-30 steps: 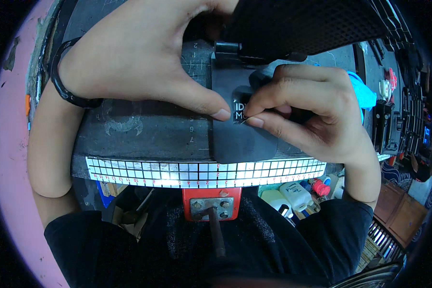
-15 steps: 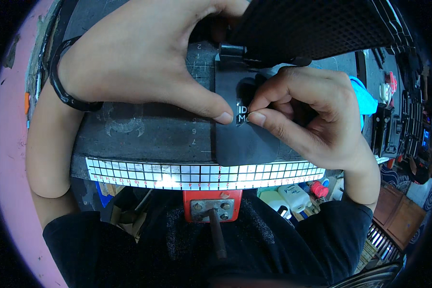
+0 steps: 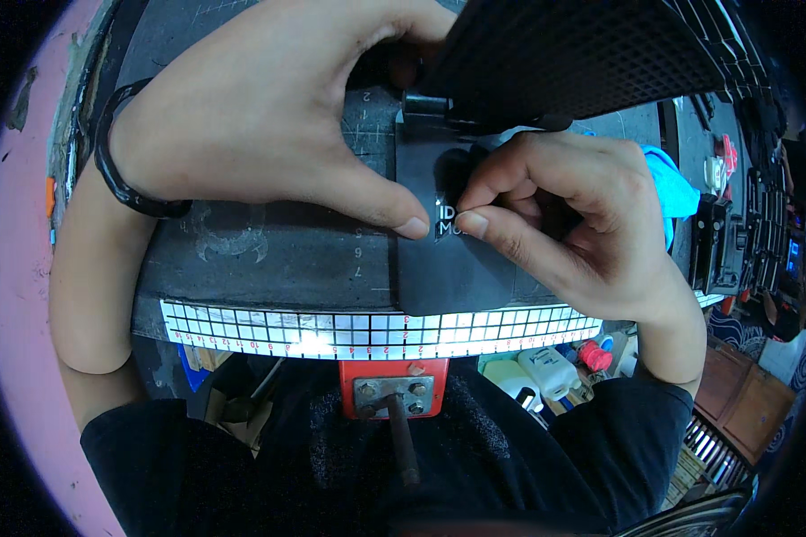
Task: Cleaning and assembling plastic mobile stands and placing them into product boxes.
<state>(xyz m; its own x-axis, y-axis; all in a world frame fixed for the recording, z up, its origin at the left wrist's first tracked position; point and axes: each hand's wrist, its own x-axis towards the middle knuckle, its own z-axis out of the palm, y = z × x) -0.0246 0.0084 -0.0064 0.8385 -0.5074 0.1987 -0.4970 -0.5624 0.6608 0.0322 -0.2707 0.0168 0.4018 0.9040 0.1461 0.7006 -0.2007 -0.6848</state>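
Note:
A smooth dark grey flat panel (image 3: 457, 282) with rounded corners lies on the black work surface, with small white lettering (image 3: 445, 217) near its middle. My left hand (image 3: 260, 116) arches over from the left. Its thumb is stretched out, with the tip at the panel beside the lettering; the other fingers reach away and their tips are hidden. My right hand (image 3: 573, 206) comes from the right, with thumb and forefinger pinched together at the right end of the lettering. Whatever lies between those fingertips is too small to make out.
A large black panel with a mesh pattern (image 3: 582, 63) stands up behind the grey panel. A white gridded ruler strip (image 3: 367, 331) runs along the near edge, above a red bracket with bolts (image 3: 354, 365). A blue cloth (image 3: 676, 192) and black tools (image 3: 721, 242) lie at the right.
The view has shifted slightly. My left thumb has drawn back a little from the lettering. My right fingertips stay pinched at its right end.

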